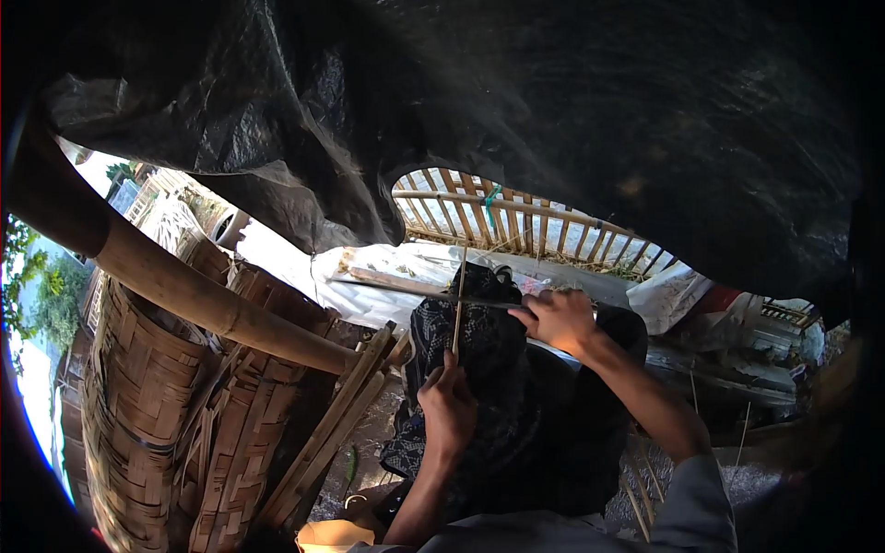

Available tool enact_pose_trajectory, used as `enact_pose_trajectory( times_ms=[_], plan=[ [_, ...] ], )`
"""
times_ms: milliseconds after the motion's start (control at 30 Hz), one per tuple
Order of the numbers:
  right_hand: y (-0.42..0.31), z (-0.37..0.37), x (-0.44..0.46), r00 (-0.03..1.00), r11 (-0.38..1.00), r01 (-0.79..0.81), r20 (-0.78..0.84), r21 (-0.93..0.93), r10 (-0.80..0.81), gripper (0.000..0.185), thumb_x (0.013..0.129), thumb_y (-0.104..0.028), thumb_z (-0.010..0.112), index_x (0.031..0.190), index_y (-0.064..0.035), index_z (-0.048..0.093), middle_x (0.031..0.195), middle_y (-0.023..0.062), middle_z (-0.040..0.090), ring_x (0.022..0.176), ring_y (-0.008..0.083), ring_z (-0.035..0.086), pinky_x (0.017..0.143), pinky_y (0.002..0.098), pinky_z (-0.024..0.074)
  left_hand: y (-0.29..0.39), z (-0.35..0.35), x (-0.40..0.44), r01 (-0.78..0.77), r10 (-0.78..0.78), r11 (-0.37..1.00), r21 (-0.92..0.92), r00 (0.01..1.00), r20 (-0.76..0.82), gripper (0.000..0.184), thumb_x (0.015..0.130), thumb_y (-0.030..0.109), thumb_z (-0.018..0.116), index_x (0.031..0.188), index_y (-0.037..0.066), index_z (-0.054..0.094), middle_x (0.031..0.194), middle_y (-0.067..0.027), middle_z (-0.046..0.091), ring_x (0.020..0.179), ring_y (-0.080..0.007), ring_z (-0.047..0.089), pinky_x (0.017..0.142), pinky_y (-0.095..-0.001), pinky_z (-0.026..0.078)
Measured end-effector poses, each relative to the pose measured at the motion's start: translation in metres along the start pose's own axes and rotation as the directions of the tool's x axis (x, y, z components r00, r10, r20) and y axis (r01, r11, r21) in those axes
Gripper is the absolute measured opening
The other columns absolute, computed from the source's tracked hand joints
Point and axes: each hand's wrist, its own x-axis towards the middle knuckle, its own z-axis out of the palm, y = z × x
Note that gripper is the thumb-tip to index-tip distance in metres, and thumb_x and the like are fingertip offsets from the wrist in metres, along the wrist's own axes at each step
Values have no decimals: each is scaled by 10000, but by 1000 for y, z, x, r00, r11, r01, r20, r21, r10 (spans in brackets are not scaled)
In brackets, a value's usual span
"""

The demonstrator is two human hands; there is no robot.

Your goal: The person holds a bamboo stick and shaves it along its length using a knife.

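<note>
My left hand (447, 405) is closed on the lower end of a thin pale bamboo strip (459, 318), which points up and away from me. In my right hand (560, 318) is a knife, its handle hidden by the closed fingers. The narrow knife blade (484, 301) reaches left and crosses the strip above my left hand. Whether the edge is cutting into the strip cannot be made out. Under both lies a dark patterned cloth (429, 336), draped over my leg.
Tall woven bamboo baskets (152, 396) stand at the left, with a thick bamboo pole (212, 309) slanting across them. Black plastic sheeting (590, 120) hangs low overhead. Wooden slats (323, 433) lean near my left arm. Beyond is a bamboo fence (516, 221).
</note>
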Motion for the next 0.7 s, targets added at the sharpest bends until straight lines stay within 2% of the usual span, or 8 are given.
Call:
enact_pose_trajectory(
  times_ms=[100, 200, 267, 300, 433, 533, 633, 700],
  plan=[
    [-21, -18, -2, 999, 999, 1, 41, -50, 1, 364, 885, -429, 494, 808, -97, 623, 521, 98, 576, 395, 205, 566, 350, 324, 437, 1, 6, 8, -35, 33, 999, -40, 999, -43, 181, 739, -94, 530, 897, -71, 613, 627, -215, 528, 549, -352, 557, 490, -395, 419],
    [-16, -14, -15, 968, 968, 248, -19, -33, -248, 353, 861, -453, 518, 815, -121, 628, 552, 96, 586, 405, 215, 572, 368, 318, 452, 2, 3, 8, -92, 92, 995, -27, 996, -6, 236, 742, -98, 521, 960, -76, 610, 644, -221, 538, 550, -358, 560, 498, -396, 432],
    [4, 4, -12, 962, 972, 232, -133, -46, -236, 359, 855, -476, 516, 817, -140, 634, 526, 89, 570, 402, 208, 569, 370, 323, 449, 5, 5, 2, -64, 60, 996, -65, 997, -53, 194, 747, -99, 514, 918, -87, 604, 654, -220, 551, 564, -362, 569, 511, -397, 445],
    [9, 8, 0, 1000, 997, 17, -22, -71, -18, 377, 858, -490, 502, 836, -139, 637, 495, 78, 549, 387, 200, 554, 366, 329, 444, 6, 2, 3, -115, 111, 992, -50, 991, -72, 208, 750, -97, 512, 941, -96, 596, 666, -219, 561, 577, -364, 579, 520, -392, 457],
    [-24, -13, 1, 997, 998, -46, 56, -33, 47, 325, 824, -454, 561, 760, -140, 619, 462, 36, 498, 414, 201, 557, 362, 331, 437, 2, 2, 13, -7, 8, 1000, -19, 1000, 7, 276, 740, -105, 507, 1001, -80, 593, 686, -208, 575, 602, -355, 589, 532, -387, 468],
    [-6, 3, -12, 938, 938, 345, 16, -22, -345, 347, 879, -462, 485, 886, -140, 615, 682, 128, 613, 419, 188, 576, 355, 297, 437, -5, 3, 10, -232, 230, 971, -51, 972, -48, 294, 739, -109, 502, 1016, -74, 592, 684, -209, 573, 588, -348, 588, 523, -384, 463],
    [7, 7, 18, 990, 987, -134, 30, -93, 137, 375, 897, -438, 470, 860, -110, 647, 504, 97, 564, 373, 207, 552, 360, 316, 444, 4, -1, 7, -48, 49, 997, -55, 999, 8, 334, 718, -113, 503, 1040, -73, 585, 682, -203, 574, 594, -340, 592, 527, -379, 465],
    [6, 9, 27, 975, 976, -209, -90, -61, 203, 378, 853, -412, 543, 645, -110, 637, 427, 89, 519, 372, 256, 541, 369, 342, 431, 3, 2, 9, -4, 5, 999, -32, 999, 49, 379, 708, -119, 501, 1077, -70, 574, 679, -194, 574, 609, -326, 599, 534, -365, 470]
  ],
)
